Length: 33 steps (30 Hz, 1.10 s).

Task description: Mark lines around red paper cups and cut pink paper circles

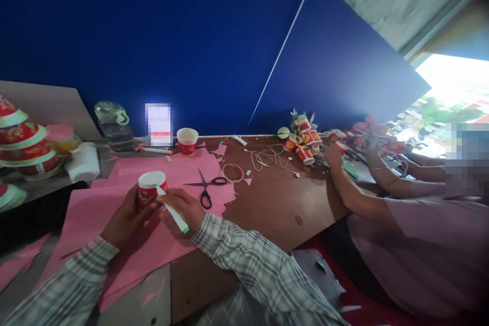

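Observation:
My left hand [124,219] is wrapped round an upturned red paper cup [152,187] with a white base, held over a pink paper sheet [114,224]. My right hand [183,209] grips a white glue stick with a green end [173,212], its tip touching the cup's side. Black-handled scissors [207,188] lie on the pink paper just right of my right hand.
A second red cup [187,140], a water bottle [114,125], stacked red bowls [23,142] and a tissue roll [83,162] stand at the back left. A tape ring [233,173] and white cable [269,158] lie mid-table. A person at right handles red cups [303,142].

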Available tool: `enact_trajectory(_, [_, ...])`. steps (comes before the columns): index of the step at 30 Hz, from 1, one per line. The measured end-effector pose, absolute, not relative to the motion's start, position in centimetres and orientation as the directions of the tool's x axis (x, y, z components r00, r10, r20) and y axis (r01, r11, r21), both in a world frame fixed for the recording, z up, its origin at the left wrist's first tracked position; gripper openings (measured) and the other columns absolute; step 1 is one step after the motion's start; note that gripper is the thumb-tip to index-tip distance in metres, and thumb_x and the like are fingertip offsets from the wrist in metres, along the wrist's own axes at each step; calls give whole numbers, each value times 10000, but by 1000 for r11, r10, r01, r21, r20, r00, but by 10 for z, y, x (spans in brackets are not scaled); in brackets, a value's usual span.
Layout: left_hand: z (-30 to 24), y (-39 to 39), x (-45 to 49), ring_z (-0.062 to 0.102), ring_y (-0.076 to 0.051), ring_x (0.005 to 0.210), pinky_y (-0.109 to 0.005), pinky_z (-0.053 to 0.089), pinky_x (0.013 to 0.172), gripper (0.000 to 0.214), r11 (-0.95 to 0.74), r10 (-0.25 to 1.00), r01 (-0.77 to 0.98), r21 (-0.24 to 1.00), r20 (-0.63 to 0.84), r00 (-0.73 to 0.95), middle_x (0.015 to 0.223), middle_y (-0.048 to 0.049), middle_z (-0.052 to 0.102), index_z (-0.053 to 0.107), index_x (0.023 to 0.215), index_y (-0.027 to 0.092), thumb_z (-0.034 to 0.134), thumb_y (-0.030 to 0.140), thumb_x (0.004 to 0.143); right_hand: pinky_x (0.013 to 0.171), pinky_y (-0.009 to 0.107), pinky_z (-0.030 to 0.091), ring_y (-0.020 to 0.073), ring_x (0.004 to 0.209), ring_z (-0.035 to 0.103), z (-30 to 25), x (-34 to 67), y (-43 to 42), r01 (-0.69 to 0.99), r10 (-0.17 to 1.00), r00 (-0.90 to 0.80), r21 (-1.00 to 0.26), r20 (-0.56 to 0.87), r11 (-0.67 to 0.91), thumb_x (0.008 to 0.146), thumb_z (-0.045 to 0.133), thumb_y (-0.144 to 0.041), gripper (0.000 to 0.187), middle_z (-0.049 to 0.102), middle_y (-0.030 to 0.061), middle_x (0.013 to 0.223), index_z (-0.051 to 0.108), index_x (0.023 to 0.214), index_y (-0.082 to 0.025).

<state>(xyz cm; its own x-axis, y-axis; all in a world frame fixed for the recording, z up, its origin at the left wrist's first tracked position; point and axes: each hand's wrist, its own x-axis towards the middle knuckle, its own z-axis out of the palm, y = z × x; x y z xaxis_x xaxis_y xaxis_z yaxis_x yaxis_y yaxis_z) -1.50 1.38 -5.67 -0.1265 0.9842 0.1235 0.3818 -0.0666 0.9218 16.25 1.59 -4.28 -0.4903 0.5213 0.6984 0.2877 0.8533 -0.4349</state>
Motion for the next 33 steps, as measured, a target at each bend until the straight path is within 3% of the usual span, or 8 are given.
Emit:
enact_trajectory(9, [-40, 10, -3, 583, -192, 716, -360, 484, 643, 697, -49, 983, 259, 965, 93, -159, 877, -87, 614, 446, 993, 204, 574, 605, 437, 963, 324, 540, 200, 1054, 616, -47, 163, 20, 340, 553, -427, -439, 715, 831, 864, 499, -215, 350, 647, 126, 1101, 492, 1202, -126])
enact_trajectory(18, [-43, 11, -5, 586, -212, 799, -386, 476, 710, 659, -63, 986, 208, 976, 93, -138, 928, -96, 622, 451, 1015, 209, 589, 559, 474, 956, 348, 517, 188, 1019, 646, -46, 163, 22, 384, 538, -436, -392, 721, 836, 857, 498, -243, 330, 683, 104, 1052, 506, 1174, -152])
enact_trajectory(28, [-52, 16, -13, 563, -214, 789, -405, 450, 740, 646, -74, 982, 334, 940, 128, -141, 896, -79, 607, 448, 1020, 181, 554, 557, 506, 1056, 354, 441, 162, 899, 691, -55, 160, 23, 350, 542, -369, -427, 755, 834, 827, 518, -259, 265, 721, 56, 936, 584, 1071, -178])
enact_trajectory(33, [-61, 19, -19, 566, -216, 812, -403, 439, 766, 660, -87, 980, 361, 929, 144, -134, 949, -91, 596, 436, 1045, 164, 559, 529, 509, 1070, 353, 429, 165, 938, 680, -52, 160, 17, 309, 504, -460, -401, 731, 863, 838, 519, -304, 302, 711, 57, 978, 571, 1116, -201])
